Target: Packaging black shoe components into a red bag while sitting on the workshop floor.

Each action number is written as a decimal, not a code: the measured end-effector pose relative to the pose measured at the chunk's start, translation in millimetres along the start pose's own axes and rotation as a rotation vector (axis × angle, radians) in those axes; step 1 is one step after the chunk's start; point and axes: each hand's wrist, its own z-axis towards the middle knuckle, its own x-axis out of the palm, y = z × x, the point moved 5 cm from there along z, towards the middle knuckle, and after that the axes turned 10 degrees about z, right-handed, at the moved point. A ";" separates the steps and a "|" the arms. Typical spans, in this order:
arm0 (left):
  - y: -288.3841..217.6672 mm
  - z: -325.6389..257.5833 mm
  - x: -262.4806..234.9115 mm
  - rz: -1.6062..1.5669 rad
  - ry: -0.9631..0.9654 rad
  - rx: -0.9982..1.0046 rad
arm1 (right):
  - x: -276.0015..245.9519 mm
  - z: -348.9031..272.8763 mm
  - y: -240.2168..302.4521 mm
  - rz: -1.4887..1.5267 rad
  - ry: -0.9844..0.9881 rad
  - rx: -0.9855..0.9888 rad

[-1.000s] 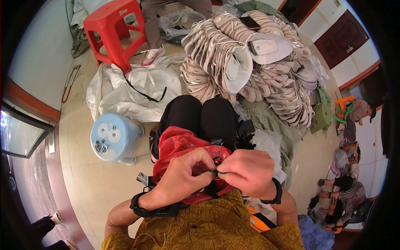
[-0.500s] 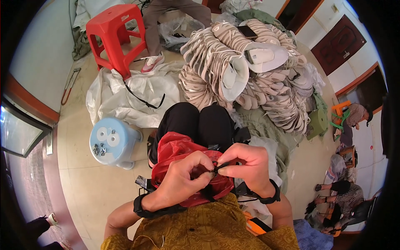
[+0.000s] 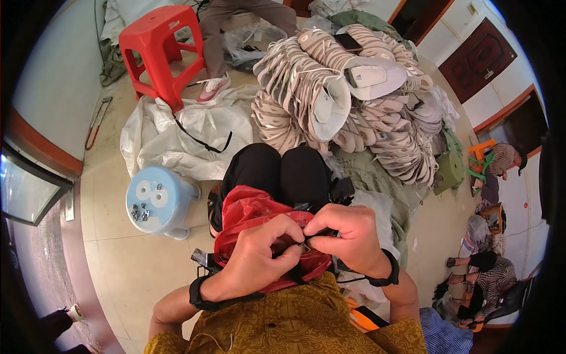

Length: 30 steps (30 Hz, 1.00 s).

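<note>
A red plastic bag (image 3: 250,211) lies on my lap, over my black trousers (image 3: 277,171). My left hand (image 3: 259,259) and my right hand (image 3: 348,236) meet just above it, fingertips pressed together on a small dark piece (image 3: 305,246) with a bit of metal showing. Both hands pinch that piece from opposite sides. The fingers hide most of it, so its shape is unclear. A black band sits on each wrist.
A light blue stool (image 3: 158,200) with small metal parts on top stands at my left. A red stool (image 3: 158,50) and a white sack (image 3: 183,133) lie further off. A big pile of beige shoe uppers (image 3: 348,100) fills the floor ahead. People sit at the far right.
My hands have stayed on the small piece over the red bag, with only slight finger shifts. The view has tipped a little.
</note>
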 end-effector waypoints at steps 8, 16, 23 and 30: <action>5.1 0.1 1.8 -0.065 0.004 0.000 | -1.8 1.5 -4.7 0.132 0.027 0.051; 16.1 -1.7 5.7 -0.203 0.021 -0.036 | -1.2 2.7 3.5 -0.068 0.060 -0.082; 16.6 -3.9 8.6 -0.297 0.020 -0.029 | 0.4 2.8 8.3 -0.128 0.029 -0.147; 23.0 -9.5 10.9 -0.302 -0.067 -0.063 | 5.1 -1.5 15.0 -0.258 -0.009 -0.223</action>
